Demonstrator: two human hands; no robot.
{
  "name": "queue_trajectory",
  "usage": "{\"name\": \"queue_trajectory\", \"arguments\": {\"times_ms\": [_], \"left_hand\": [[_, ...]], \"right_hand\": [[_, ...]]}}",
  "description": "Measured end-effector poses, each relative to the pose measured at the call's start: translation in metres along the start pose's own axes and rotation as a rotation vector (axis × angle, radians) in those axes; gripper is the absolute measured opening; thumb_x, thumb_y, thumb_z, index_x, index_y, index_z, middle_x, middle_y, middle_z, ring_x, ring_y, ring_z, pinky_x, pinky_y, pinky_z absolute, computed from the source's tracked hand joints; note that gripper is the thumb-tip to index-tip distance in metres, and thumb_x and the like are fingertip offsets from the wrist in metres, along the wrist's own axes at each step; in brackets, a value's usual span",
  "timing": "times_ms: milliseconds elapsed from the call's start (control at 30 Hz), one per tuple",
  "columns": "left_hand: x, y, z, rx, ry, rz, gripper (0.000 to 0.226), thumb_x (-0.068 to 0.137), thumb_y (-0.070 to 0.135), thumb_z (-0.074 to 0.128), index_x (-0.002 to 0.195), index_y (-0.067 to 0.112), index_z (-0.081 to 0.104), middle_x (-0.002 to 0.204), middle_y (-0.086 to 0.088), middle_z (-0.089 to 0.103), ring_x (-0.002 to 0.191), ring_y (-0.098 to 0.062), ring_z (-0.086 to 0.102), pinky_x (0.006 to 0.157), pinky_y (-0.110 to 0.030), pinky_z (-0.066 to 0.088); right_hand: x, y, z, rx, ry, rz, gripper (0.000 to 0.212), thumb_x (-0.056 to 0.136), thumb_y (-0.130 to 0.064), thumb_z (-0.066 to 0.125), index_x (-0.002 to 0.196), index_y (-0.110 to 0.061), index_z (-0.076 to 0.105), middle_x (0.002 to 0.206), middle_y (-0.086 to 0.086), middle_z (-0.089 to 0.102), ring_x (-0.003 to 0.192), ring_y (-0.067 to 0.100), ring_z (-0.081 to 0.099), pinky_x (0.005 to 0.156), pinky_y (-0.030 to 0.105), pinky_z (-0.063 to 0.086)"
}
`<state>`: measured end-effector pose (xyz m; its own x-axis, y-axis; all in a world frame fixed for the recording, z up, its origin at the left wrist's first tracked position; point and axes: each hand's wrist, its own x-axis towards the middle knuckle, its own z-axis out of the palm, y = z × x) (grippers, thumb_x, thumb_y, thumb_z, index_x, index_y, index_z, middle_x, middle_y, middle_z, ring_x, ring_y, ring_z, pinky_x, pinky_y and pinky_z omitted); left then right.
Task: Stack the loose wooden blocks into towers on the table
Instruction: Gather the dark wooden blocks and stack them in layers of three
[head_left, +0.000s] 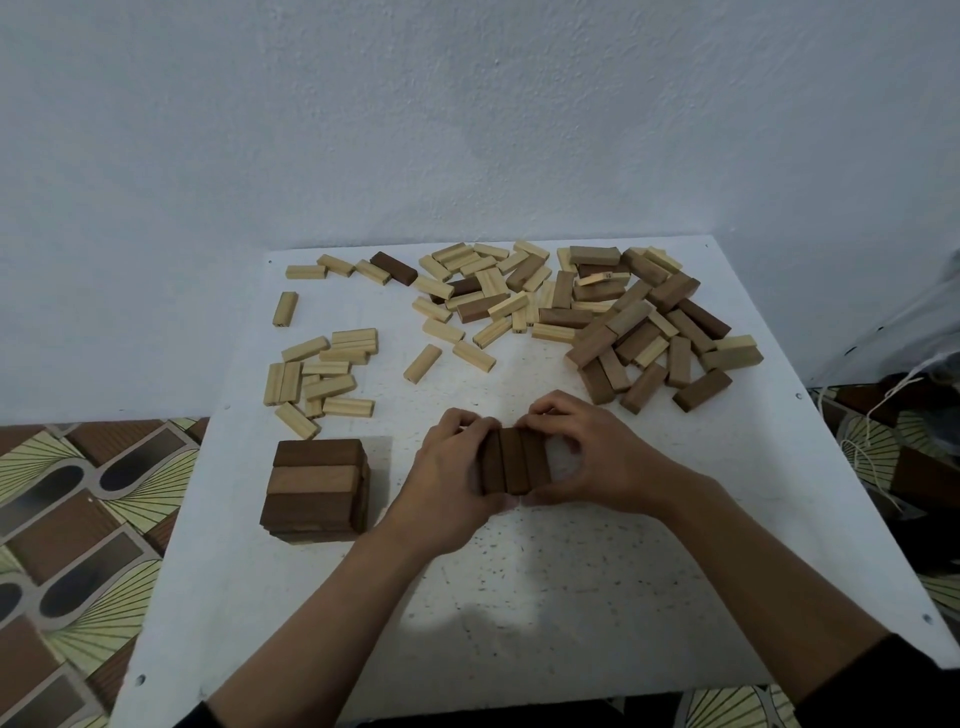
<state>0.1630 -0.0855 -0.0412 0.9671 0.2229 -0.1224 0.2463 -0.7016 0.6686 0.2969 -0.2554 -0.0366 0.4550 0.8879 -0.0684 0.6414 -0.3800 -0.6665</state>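
The desk (571, 597) carries everything. Most loose blocks (654, 332) are heaped along the far edge towards the far right corner, and a pale cluster (322, 374) lies by the left edge. Neither obstructs the work. One tower (314, 488) stands near the left edge, several layers high. At the desk's centre the left hand (447, 488) and right hand (592, 457) grasp a row (514, 462) of three dark blocks from opposite sides. They are judged to be squaring a layer, probably the base of a second tower.
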Motion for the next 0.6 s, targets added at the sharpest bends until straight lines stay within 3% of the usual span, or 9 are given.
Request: {"name": "queue_trajectory", "arguments": {"times_ms": [133,333,467,600], "left_hand": [[0.0,0.004,-0.001,0.015,0.007,-0.005,0.072,0.07,0.031,0.088,0.133,0.023,0.053,0.128,0.004,0.042,0.112,-0.02,0.048,0.1,-0.043,0.047],[-0.004,0.011,-0.002,0.04,-0.024,-0.002,0.064,0.073,0.036,0.087,0.125,0.025,0.053,0.123,0.006,0.04,0.109,-0.019,0.046,0.097,-0.043,0.049],[-0.015,0.022,-0.01,0.074,-0.022,0.0,0.064,0.076,0.035,0.085,0.128,0.024,0.05,0.126,0.006,0.037,0.113,-0.017,0.043,0.099,-0.041,0.048],[-0.029,0.036,-0.034,0.163,0.003,0.038,0.062,0.081,0.037,0.081,0.131,0.025,0.046,0.127,0.008,0.034,0.116,-0.015,0.04,0.101,-0.037,0.045]], "right_hand": [[0.001,-0.002,-0.001,-0.019,-0.017,-0.003,0.073,0.069,-0.055,0.085,0.131,-0.026,0.061,0.121,-0.014,0.047,0.111,0.005,0.048,0.095,0.033,0.047],[-0.002,-0.003,0.0,-0.022,-0.01,-0.022,0.071,0.068,-0.054,0.085,0.129,-0.026,0.061,0.121,-0.016,0.047,0.113,0.006,0.046,0.096,0.037,0.047],[-0.009,-0.007,-0.003,-0.003,0.013,-0.048,0.07,0.067,-0.052,0.087,0.129,-0.029,0.061,0.124,-0.019,0.047,0.117,0.004,0.045,0.095,0.029,0.047],[-0.011,-0.025,-0.009,0.052,0.07,-0.097,0.069,0.067,-0.051,0.087,0.128,-0.034,0.06,0.124,-0.022,0.048,0.118,0.008,0.047,0.08,0.015,0.043]]}}
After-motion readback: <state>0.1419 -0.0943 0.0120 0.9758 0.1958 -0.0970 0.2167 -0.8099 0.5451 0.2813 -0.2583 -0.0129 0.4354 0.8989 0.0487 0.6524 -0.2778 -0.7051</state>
